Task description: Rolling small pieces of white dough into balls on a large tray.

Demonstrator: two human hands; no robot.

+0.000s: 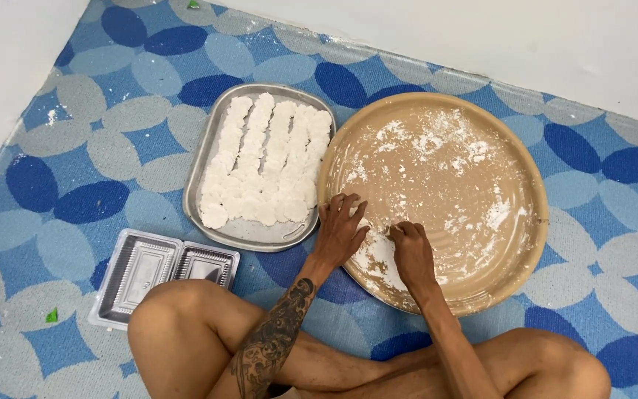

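Note:
A large round tan tray (511, 155) dusted with white flour lies on the floor mat. My left hand (340, 230) rests on its near-left rim with fingers spread over a white patch of dough or flour (378, 250). My right hand (410, 251) is just beside it, fingers curled and pressing down on the same white patch. Whether the right hand pinches a piece is hard to tell. To the left, a metal tray (249, 233) holds several rows of flat white dough rounds (267, 162).
A clear plastic two-compartment container (158, 275) lies at the lower left beside my left knee (179, 318). The blue and grey patterned mat (75, 170) covers the floor. White walls border the mat at the top and left. My right knee (548, 362) is at the lower right.

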